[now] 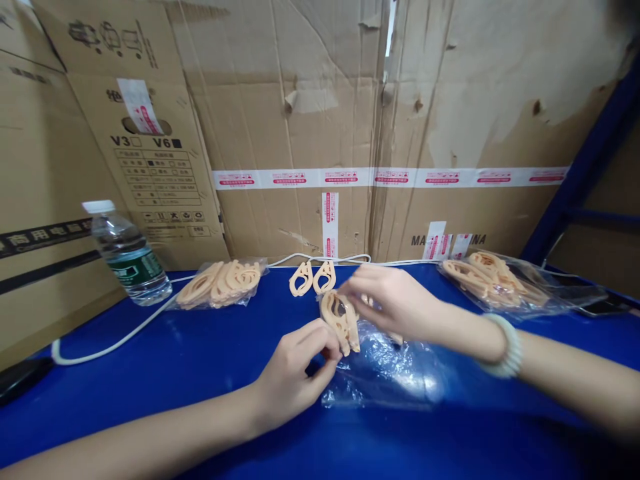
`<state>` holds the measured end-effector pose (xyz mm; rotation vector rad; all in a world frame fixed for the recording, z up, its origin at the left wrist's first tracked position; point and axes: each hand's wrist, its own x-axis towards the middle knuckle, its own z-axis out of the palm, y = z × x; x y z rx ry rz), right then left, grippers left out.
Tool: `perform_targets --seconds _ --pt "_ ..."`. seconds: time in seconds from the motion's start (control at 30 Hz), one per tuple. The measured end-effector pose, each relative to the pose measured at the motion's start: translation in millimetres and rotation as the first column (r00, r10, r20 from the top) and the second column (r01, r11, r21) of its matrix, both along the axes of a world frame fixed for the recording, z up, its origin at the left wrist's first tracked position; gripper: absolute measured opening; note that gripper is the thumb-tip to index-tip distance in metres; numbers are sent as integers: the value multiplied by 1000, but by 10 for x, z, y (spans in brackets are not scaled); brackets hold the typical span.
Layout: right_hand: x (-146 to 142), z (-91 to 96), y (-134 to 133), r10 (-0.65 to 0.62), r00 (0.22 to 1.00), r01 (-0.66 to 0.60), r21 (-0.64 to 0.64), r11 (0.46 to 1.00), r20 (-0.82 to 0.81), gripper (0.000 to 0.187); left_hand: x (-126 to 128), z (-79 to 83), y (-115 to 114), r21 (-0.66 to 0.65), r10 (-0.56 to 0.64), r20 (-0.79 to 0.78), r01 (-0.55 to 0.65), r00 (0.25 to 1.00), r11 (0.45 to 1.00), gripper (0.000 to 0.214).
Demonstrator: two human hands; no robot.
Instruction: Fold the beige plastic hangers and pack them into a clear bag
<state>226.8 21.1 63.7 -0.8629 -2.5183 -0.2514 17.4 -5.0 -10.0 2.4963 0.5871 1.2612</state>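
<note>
In the middle of the blue table, peach looped plastic pieces, shaped like folded travel hangers, lie partly at a clear plastic bag. My left hand pinches the bag's edge by their lower ends, thumb and forefinger together. Reaching over from the right, my right hand has bent fingers on the upper end of the pieces; the fingertips are slightly blurred. More peach plastic shows behind and under that hand, mostly hidden. Two loose looped pieces lie side by side just beyond.
A filled bag of peach pieces lies at the back left, another filled bag at the back right. A water bottle stands at left. A white cable runs along the back. Cardboard walls the rear.
</note>
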Motion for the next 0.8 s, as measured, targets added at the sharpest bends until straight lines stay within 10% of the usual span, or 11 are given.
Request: perform_targets --seconds 0.37,0.8 --pt "-209 -401 1422 72 965 -24 -189 982 251 57 -31 18 -17 119 -19 -141 36 990 992 32" --pt "542 -98 1129 28 996 -16 -148 989 80 23 -27 -1 10 147 -45 -120 63 992 987 32"
